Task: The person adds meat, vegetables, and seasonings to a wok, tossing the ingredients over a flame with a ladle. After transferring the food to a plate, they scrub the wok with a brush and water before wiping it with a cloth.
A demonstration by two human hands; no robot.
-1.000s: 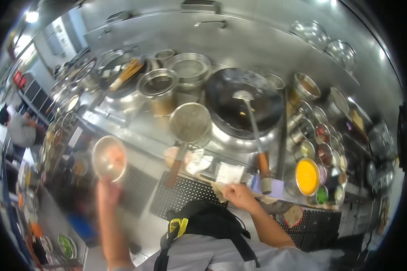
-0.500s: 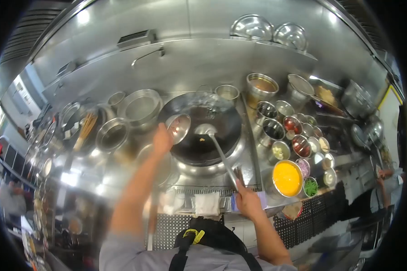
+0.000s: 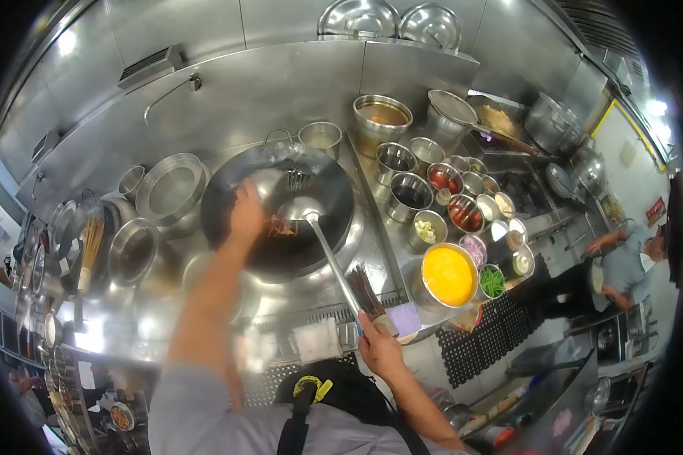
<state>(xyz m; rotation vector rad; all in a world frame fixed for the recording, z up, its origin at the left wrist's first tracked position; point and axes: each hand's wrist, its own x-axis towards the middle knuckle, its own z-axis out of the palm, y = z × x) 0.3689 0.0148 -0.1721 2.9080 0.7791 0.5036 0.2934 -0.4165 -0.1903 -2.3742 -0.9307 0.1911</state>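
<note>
The left hand (image 3: pixel 246 218) has its grip on a shiny bowl (image 3: pixel 270 184), up over the big black wok (image 3: pixel 303 252). The right hand (image 3: pixel 380 350) has its grip wrapped around a long scoop (image 3: pixel 332 260), near the front edge of the counter (image 3: pixel 171 324). The scoop's round end is in the wok, beside some food (image 3: pixel 283 227).

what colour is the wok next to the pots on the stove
The wok is black, head view.
</note>
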